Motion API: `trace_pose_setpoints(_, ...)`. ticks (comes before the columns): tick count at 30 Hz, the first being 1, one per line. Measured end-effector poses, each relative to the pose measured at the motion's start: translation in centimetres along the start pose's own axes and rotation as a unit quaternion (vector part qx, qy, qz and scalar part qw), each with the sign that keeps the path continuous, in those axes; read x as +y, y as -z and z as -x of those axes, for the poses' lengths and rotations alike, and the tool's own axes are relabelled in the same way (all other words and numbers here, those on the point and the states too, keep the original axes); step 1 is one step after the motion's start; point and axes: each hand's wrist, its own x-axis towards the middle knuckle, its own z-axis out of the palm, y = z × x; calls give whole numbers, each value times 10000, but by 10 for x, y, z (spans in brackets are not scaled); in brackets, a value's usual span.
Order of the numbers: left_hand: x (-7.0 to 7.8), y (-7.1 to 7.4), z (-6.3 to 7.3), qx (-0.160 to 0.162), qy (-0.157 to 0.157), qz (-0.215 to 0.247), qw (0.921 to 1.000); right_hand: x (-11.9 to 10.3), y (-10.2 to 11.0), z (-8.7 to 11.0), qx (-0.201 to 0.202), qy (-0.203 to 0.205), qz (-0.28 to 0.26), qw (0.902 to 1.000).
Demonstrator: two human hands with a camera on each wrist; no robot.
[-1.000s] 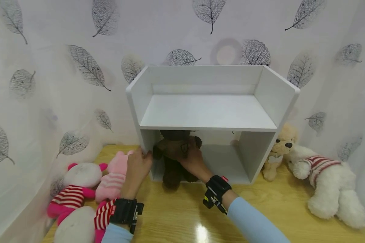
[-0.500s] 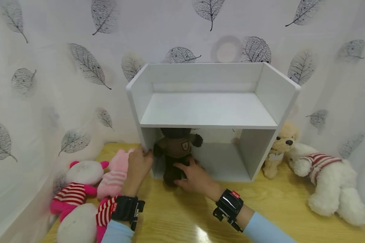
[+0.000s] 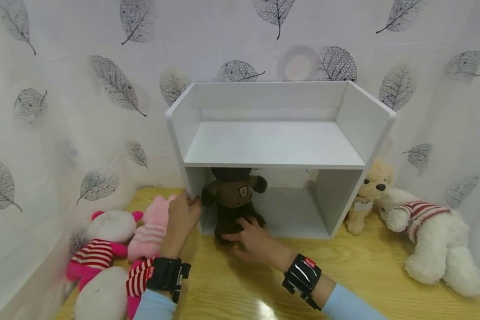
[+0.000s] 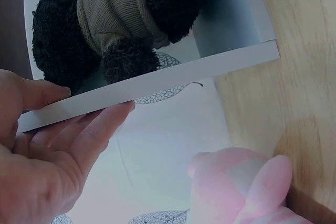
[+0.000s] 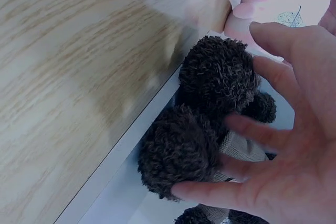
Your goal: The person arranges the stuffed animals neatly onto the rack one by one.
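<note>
A dark brown teddy bear [image 3: 234, 195] in a knitted olive-brown sweater with a badge sits in the lower left of a white shelf unit [image 3: 274, 143]. The board above hides the top of its head. My left hand [image 3: 182, 218] pinches the shelf's left side panel [image 4: 152, 80], thumb inside and fingers outside. My right hand [image 3: 262, 244] lies in front of the bear's legs. Seen from the right wrist, its fingers spread straight across the bear's shaggy feet [image 5: 178, 150], fingertips right at the fur.
To the left lie a pink pig plush [image 3: 150, 235] and two panda plushes in red-striped clothes, one being a white-headed panda [image 3: 112, 226]. A tan puppy plush [image 3: 364, 200] and a white plush [image 3: 436, 249] in a striped top lie right of the shelf on the wooden table [image 3: 344, 271].
My right hand has let go of the bear's chest and moved down to its legs and feet. My left hand keeps its hold on the side panel.
</note>
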Motion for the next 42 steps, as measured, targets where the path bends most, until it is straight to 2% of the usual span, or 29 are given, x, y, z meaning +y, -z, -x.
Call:
trace_pose_setpoints(9,1,1,0,35,-67,22,10000,1,-6,-2,223,-52,355,9991)
trace_pose_setpoints(18,1,2,3,-52,45,90,9999,-5,-12,-6,631,2,614,9961)
trace_pose_setpoints(33,3,2,2,2,-57,82,10000,-4,-16,-21,812,58,675,9944)
trace_pose_setpoints(42,2,2,2,-26,-67,14,10000,2,-19,-33,972,301,619,9929)
